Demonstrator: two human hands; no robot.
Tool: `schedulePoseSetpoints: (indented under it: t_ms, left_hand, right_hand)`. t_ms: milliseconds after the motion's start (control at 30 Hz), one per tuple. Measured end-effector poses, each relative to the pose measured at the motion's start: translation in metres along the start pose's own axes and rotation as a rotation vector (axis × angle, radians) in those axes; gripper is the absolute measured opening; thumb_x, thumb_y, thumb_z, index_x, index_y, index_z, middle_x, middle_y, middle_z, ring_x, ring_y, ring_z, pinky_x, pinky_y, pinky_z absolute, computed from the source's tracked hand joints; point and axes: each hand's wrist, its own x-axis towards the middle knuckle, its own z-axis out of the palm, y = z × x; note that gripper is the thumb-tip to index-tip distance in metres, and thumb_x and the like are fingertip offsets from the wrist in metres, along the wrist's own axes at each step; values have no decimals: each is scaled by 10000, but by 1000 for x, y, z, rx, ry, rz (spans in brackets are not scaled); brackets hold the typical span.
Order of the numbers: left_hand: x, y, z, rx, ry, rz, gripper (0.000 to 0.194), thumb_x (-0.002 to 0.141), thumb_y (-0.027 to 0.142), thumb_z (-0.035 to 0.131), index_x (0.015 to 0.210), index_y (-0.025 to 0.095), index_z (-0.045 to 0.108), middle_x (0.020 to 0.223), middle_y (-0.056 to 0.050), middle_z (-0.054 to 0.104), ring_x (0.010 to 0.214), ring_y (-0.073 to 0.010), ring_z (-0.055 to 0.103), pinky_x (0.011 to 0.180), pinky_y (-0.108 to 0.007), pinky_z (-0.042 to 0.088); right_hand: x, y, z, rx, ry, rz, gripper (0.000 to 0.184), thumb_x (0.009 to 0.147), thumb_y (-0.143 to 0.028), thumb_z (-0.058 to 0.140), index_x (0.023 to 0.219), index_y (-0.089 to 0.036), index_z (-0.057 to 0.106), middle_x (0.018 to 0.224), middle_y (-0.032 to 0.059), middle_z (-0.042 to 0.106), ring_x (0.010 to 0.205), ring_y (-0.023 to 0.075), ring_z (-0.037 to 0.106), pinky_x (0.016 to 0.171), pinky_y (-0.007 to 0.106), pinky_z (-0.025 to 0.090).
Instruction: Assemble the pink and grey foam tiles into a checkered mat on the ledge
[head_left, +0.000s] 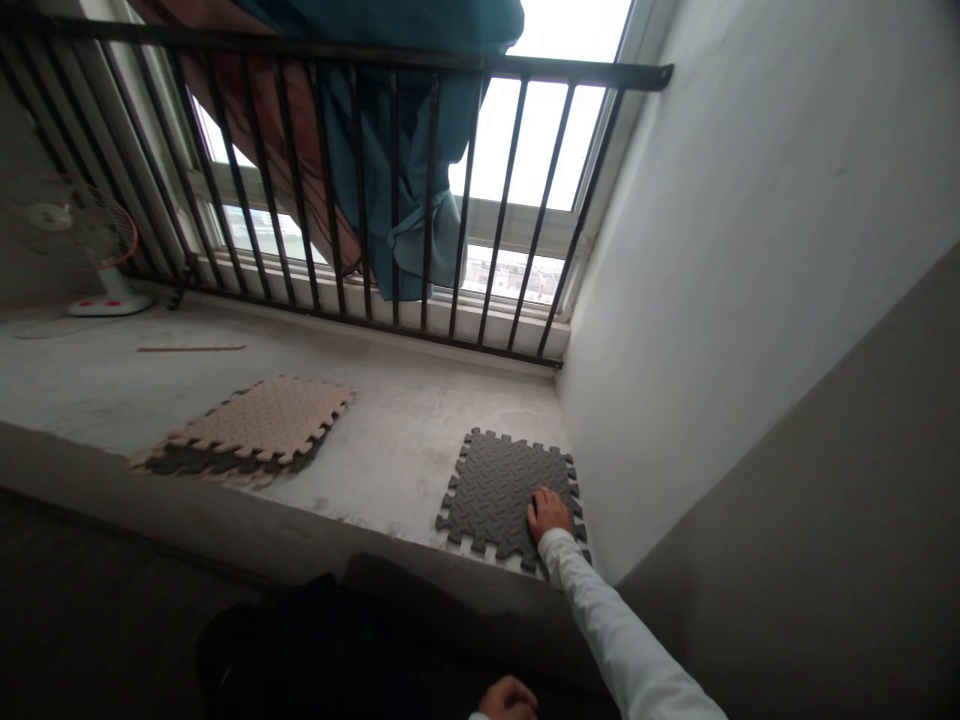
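The right hand [551, 512] rests palm down on the dark grey foam tile [495, 490], over its near right part. Its grip is partly spread, with the fingers slightly bent and a gap beside the thumb; the grip is not closed around the tile. A white sleeve [600, 610] covers the arm, which enters from the near right. The left hand [510, 698] is at the near edge of the view, apart from the tile and loosely curled; it is cut off by the frame, so whether its grip has hold of anything cannot be told.

The dark grey foam tile lies flat on a pale ledge [390, 425], with its textured face up. It has interlocking teeth along its edges. Its near corner is close to the ledge's near edge, and its right side is just beside the wall [720, 250].

Well to the left lies a stack of foam tiles [274, 415], beige on top with a dark layer beneath. Beyond the stack is a thin reddish strip [192, 348]. A fan [107, 280] stands at the far left. A dark railing [394, 190] runs along the far side, in front of a window [540, 150] and teal and pink curtains [375, 25].
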Motion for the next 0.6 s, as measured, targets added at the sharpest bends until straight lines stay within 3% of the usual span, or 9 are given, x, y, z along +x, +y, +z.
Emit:
schedulePoseSetpoints:
  t_ms: [133,233,333,433,500,600]
  left_hand:
    - [-9,6,4,-61,56,-11,106,556,70,466,550,173,490,414,57,507,396,-84,462,467,-227,326]
    - [-18,14,4,-93,57,-29,105,561,65,467,549,166,497,424,47,509,396,-76,460,453,-220,315]
    - [-26,18,3,-96,66,-40,99,564,66,477,554,161,502,409,44,505,394,-76,458,443,-217,300]
    - [-30,18,4,-146,78,11,56,549,109,560,557,147,519,409,31,511,396,-86,458,448,-228,303]
    - [-32,17,5,-234,96,29,116,524,148,621,532,147,506,401,31,508,390,-83,453,449,-227,305]
    - [-35,17,6,-339,115,11,204,492,186,669,503,155,467,381,41,500,372,-76,450,418,-207,269]
  right_hand:
    - [0,-7,-6,-18,-24,3,327,729,-221,389,1016,-187,540,1156,105,490,1061,230,416,872,350,328]
    - [-8,-32,-10,-6,-64,-12,392,735,-249,395,1114,-198,481,1210,131,439,1083,261,399,896,408,298]
    - [-25,-74,-12,54,-150,-232,484,741,-325,405,1213,-222,375,1304,102,339,1155,253,324,930,408,260]
    - [-41,-121,-13,105,-204,-502,479,738,-359,416,1205,-267,362,1310,35,346,1176,203,291,948,384,240]
    - [-46,-145,-13,116,-218,-567,455,753,-364,395,1193,-253,365,1267,41,403,1158,196,310,934,402,251]
    - [-44,-165,-14,106,-226,-554,429,755,-370,400,1154,-214,401,1153,74,501,1089,205,381,885,412,296]
